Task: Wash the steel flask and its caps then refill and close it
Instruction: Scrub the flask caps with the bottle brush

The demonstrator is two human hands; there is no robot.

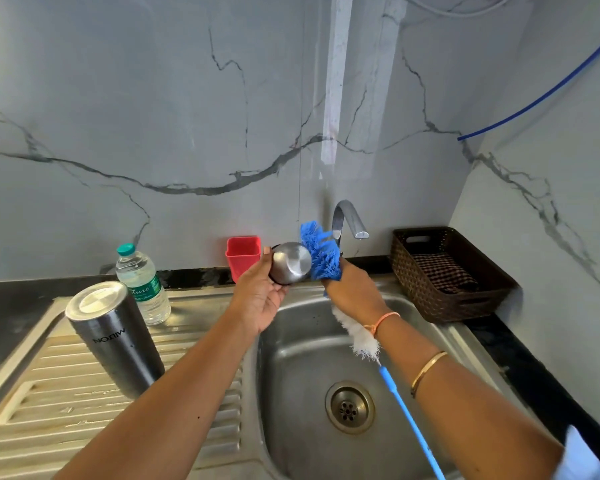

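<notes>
Left hand (260, 299), fingers curled round steel cap (290, 262), over sink (291, 358) rim at 12 o'clock. Right hand (354, 294) grips brush (321, 252), touching cap. Flask (115, 337) upside down, 9 o'clock on drainboard (66, 393).

**Legible markings: two items**

1. Steel flask (115, 337): brand name "MILTON" in pale capitals on the dark body. The word appears upside down, as the flask stands inverted.
2. Plastic water bottle (142, 282): green label (145, 289) with white script, only the letters "ture" readable. The smaller line beneath is too small to read.
</notes>
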